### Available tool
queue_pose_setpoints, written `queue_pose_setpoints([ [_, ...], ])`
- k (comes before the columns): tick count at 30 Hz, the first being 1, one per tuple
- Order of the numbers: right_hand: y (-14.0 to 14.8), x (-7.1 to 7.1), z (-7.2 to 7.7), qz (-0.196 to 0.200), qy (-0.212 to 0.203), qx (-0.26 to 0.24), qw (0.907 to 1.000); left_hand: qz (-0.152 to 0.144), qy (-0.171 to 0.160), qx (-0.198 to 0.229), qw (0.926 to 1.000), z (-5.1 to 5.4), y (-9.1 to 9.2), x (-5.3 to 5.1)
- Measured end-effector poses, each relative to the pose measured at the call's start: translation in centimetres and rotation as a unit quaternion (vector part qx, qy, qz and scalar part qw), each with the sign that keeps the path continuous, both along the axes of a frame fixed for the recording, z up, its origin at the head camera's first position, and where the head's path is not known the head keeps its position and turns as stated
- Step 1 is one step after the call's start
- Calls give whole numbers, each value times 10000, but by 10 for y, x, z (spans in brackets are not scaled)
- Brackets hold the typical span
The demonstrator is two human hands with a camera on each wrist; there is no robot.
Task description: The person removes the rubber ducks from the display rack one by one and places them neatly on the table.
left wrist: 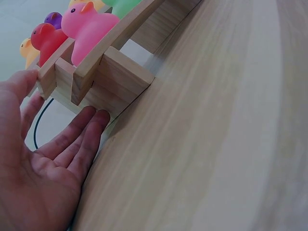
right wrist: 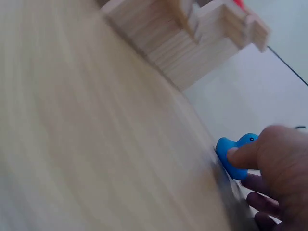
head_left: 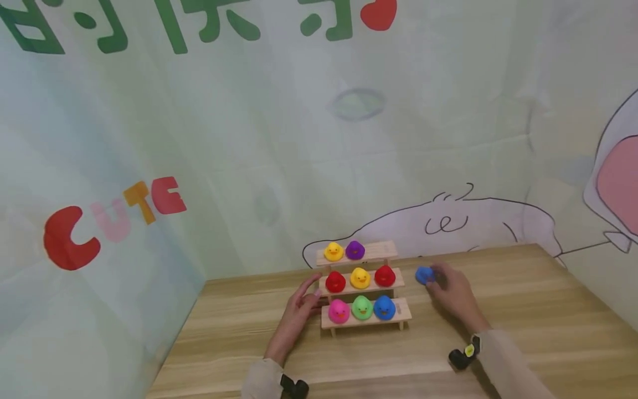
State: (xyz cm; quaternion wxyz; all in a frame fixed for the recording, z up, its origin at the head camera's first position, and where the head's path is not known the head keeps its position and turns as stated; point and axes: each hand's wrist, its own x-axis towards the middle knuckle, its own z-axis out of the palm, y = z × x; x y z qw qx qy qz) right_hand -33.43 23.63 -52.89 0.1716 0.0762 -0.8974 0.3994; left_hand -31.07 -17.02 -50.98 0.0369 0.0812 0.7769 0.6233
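Between thumb and fingers, my right hand (head_left: pixel 454 293) pinches a blue rubber duck (right wrist: pixel 234 154) just above the table, right of a three-tier wooden stand (head_left: pixel 402 317). My left hand (left wrist: pixel 53 163) rests against the left end of that stand, fingers extended and holding nothing. On the bottom tier sit a pink duck (head_left: pixel 339 312), a green duck (head_left: pixel 362 308) and another blue duck (head_left: pixel 384 308). The middle tier carries a red duck (head_left: pixel 335 282), a yellow duck (head_left: pixel 360 279) and a second red duck (head_left: pixel 385 276). Up top are a yellow duck (head_left: pixel 333 252) and a purple duck (head_left: pixel 355 250).
The stand is on a wood-grain table (head_left: pixel 239 332). A printed cloth backdrop (head_left: pixel 279 138) hangs behind the table and along its left side. Dark wrist cameras (head_left: pixel 462 357) are strapped over the light sleeves (head_left: pixel 508 360).
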Motion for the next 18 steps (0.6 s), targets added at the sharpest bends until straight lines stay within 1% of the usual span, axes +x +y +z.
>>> queue_pose_setpoints([
  [3,-2,3,2,-191,-383,-371,9984,-2,46,16,10000,-1,-1,0],
  [5,-4,7,7,-342,-687,-597,9953,-21,30,35,10000,-1,-1,-1],
  [6,-6,9,10,-410,-817,-640,9938,-41,23,37,10000,-1,-1,-1],
  [7,-8,10,13,-434,-844,-666,9933,-60,23,42,10000,-1,0,-1],
  [9,-14,12,22,-417,-733,-719,9938,-83,11,48,10000,-1,0,0],
  [13,-35,18,47,-311,-150,-656,9973,-61,23,45,10000,-1,-2,0],
  [15,-47,21,60,-241,75,-586,9980,-29,36,53,10000,-2,-1,0],
  [18,-66,26,77,-162,138,-474,9987,-42,41,98,9999,-2,1,-1],
])
